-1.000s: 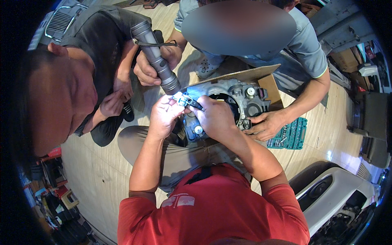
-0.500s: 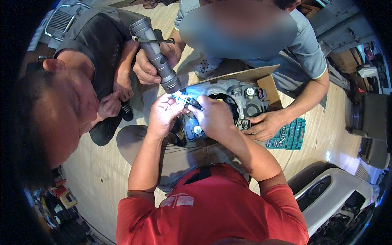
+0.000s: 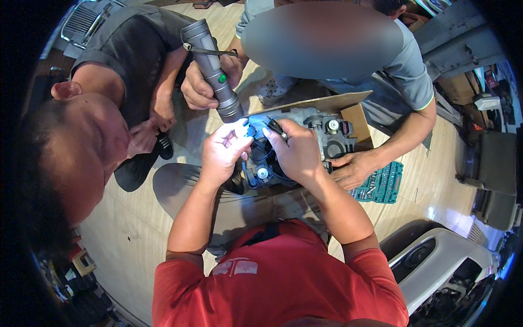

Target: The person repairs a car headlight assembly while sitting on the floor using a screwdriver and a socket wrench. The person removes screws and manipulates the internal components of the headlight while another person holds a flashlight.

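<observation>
My left hand pinches a small pale-blue part, brightly lit, at its fingertips. A short way to the right, my right hand grips a slim black tool, whose exact kind I cannot make out. The tool is apart from the part. Below both hands lies a car headlight unit with its back facing up, in an open cardboard box. A co-worker's hand aims a grey flashlight down at my left fingertips. That person's other hand rests on the headlight's right side.
A green socket set case lies open on the tiled floor right of the box. Another person leans in close from the left. At the lower right is a pale car bumper; a dark seat stands beyond.
My right hand has moved to the right, drawing the black tool away from the small part. The flashlight has turned slightly, so its green button now shows.
</observation>
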Demonstrator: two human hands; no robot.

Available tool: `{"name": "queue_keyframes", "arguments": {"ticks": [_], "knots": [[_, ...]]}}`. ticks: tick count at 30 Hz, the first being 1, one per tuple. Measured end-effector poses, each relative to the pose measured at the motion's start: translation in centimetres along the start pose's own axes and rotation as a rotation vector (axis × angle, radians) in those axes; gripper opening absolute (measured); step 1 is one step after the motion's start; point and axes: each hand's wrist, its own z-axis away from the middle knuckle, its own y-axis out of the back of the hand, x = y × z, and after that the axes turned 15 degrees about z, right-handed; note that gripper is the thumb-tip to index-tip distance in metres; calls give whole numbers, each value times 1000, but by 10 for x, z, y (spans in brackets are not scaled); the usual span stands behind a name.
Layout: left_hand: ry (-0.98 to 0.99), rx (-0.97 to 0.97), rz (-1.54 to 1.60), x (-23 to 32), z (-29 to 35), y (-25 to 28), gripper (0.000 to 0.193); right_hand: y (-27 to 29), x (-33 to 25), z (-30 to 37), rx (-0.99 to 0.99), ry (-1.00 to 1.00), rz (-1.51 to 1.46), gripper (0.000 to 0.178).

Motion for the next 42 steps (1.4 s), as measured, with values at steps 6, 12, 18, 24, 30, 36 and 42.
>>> {"name": "queue_keyframes", "arguments": {"ticks": [6,12,18,24,30,36,42], "knots": [[27,26,-50,-1,0,-2,40,0,-2,0,-76,-5,-154,16],[55,25,-34,0,-3,-2,39,-8,6,-2,-78,22,-120,17],[72,32,-57,-2,-8,6,33,-11,6,-4,-24,58,-67,17],[117,-24,-158,12,-6,2,36,-17,10,-5,-51,74,-69,19],[49,-62,-346,19,-8,7,34,-12,6,-6,-212,47,-86,18],[30,-71,-363,20,-12,10,31,-6,2,-7,-250,4,-124,22],[-80,-135,-545,22,-12,11,28,-8,1,-7,-287,-23,-72,22]]}}
